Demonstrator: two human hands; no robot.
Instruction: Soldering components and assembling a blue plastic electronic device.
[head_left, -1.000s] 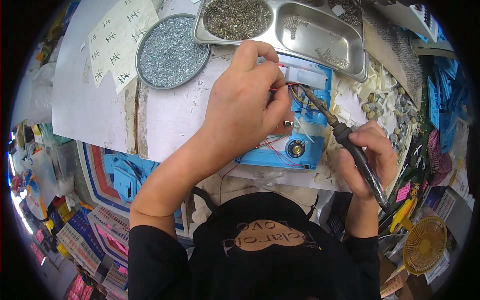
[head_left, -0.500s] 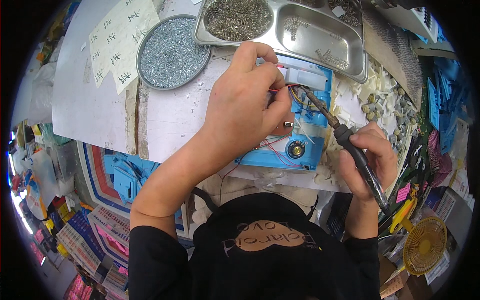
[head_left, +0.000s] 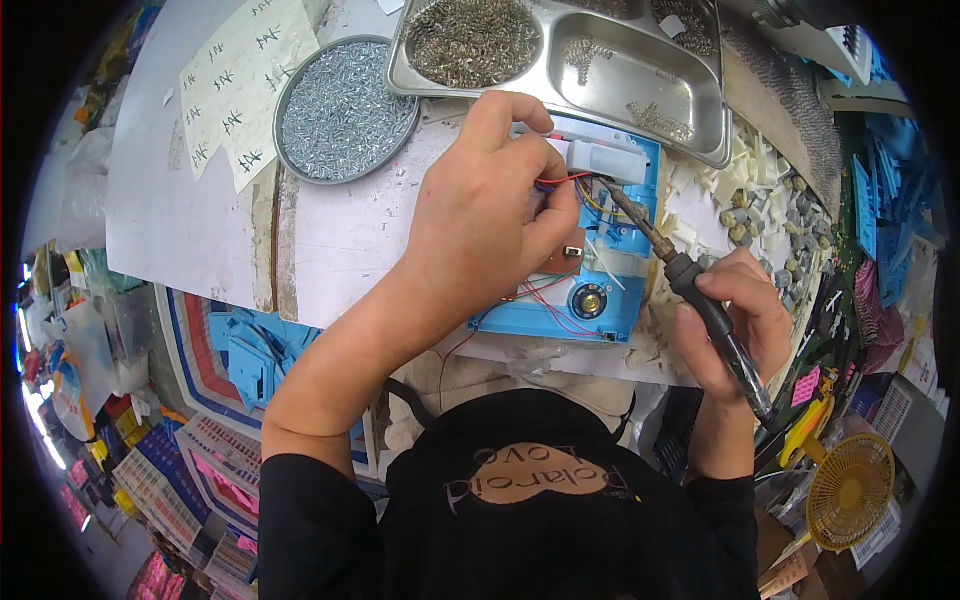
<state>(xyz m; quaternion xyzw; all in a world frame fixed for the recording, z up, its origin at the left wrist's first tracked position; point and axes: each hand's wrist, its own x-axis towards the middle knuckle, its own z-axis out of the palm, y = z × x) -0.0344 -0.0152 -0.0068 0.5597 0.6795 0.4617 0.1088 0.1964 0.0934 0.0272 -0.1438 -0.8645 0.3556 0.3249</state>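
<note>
A blue plastic housing (head_left: 625,312) lies on the white worktop, with thin coloured wires, a brown circuit board (head_left: 566,258) and a small round speaker (head_left: 588,301) inside. Over its left side, my left hand (head_left: 490,205) is closed in a pinch on a thin red wire (head_left: 572,178); the fingertips are partly hidden. Gripped in my right hand (head_left: 745,315) is a soldering iron (head_left: 705,300), its tip pointing up and left into the wires beside a white plastic block (head_left: 608,160). Whether the tip touches a joint is too small to tell.
A round tray (head_left: 278,125) of small screws stands at the back left. Beyond the housing is a steel compartment tray (head_left: 560,90) holding small metal springs. Loose white and grey parts (head_left: 770,215) are heaped to the right. A yellow fan (head_left: 850,492) stands at the lower right.
The iron's tip has shifted very slightly down and left among the wires. The housing and my left hand have barely moved; both hands keep their grips.
</note>
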